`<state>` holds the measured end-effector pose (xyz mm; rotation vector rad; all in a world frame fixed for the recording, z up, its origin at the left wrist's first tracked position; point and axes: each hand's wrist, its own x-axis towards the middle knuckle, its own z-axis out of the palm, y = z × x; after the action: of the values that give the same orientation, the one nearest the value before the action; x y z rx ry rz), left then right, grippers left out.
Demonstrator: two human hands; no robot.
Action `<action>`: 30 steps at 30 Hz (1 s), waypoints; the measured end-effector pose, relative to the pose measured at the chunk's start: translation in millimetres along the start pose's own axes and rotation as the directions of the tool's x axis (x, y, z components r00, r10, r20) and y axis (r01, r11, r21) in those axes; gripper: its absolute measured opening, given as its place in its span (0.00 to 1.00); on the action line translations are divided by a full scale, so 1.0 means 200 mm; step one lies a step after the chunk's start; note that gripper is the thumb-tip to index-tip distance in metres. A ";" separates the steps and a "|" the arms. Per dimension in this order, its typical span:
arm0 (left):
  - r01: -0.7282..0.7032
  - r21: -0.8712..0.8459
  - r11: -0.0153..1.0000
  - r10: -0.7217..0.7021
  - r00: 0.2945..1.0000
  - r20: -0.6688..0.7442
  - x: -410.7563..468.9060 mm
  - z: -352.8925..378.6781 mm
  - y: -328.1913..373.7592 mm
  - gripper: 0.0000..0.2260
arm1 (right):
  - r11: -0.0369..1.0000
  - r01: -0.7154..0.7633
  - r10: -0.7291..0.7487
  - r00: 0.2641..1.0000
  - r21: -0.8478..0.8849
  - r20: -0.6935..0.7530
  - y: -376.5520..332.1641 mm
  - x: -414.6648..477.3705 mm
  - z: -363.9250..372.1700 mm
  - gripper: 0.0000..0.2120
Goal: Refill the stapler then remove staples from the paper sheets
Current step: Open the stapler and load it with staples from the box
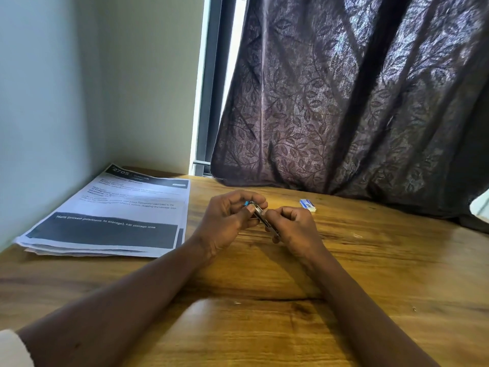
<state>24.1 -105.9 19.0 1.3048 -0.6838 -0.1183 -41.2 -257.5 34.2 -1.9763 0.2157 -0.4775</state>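
A small metal stapler (260, 216) with a blue end is held above the middle of the wooden table (264, 300). My left hand (227, 221) grips its far end with curled fingers. My right hand (293, 229) grips its near end, thumb and fingers curled round it; most of the stapler is hidden between the hands. A stack of printed paper sheets (113, 215) lies flat at the left. A small white and blue staple box (307, 205) lies on the table just beyond my right hand.
A pale wall closes the left side behind the paper stack. A dark leaf-patterned curtain (357, 102) hangs over the table's back and right edges. A pale object (483, 207) shows at the far right edge.
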 end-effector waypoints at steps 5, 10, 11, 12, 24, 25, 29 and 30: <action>-0.033 0.094 0.995 0.037 0.999 -0.040 0.00 0.00 -0.01 0.06 | 0.999 0.017 -0.018 0.999 -0.045 -0.030 -0.01 -0.02 0.02 0.27; -0.045 0.173 0.984 0.062 0.994 -0.092 0.00 0.01 -0.02 0.06 | 0.990 0.042 -0.050 0.997 -0.131 -0.059 0.00 -0.02 0.04 0.20; -0.044 0.173 0.984 0.062 0.993 -0.099 0.00 0.01 -0.02 0.06 | 0.989 0.042 -0.052 0.997 -0.139 -0.063 0.00 -0.02 0.04 0.20; -0.042 0.171 0.984 0.060 0.993 -0.104 0.01 0.01 -0.01 0.06 | 0.989 0.041 -0.050 0.996 -0.140 -0.067 0.00 -0.02 0.04 0.20; 0.187 -0.110 0.976 -0.202 0.968 -0.148 0.03 -0.04 0.06 0.05 | 0.995 0.053 -0.063 0.992 0.088 0.108 -0.07 -0.05 -0.02 0.07; 0.195 -0.121 0.973 -0.213 0.965 -0.154 0.03 -0.05 0.06 0.05 | 0.993 0.058 -0.070 0.990 0.098 0.122 -0.08 -0.05 -0.03 0.09; 0.214 -0.173 0.962 -0.245 0.952 -0.185 0.04 -0.07 0.07 0.05 | 0.989 0.036 -0.060 0.983 0.141 0.172 -0.08 -0.05 -0.03 0.15; 0.219 -0.182 0.959 -0.253 0.948 -0.192 0.04 -0.07 0.07 0.06 | 0.985 0.001 -0.033 0.982 0.171 0.186 -0.08 -0.05 -0.03 0.16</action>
<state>34.8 -93.2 33.0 1.2210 -0.3251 -0.2194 -53.0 -252.1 47.9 -1.8424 0.0373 -0.3065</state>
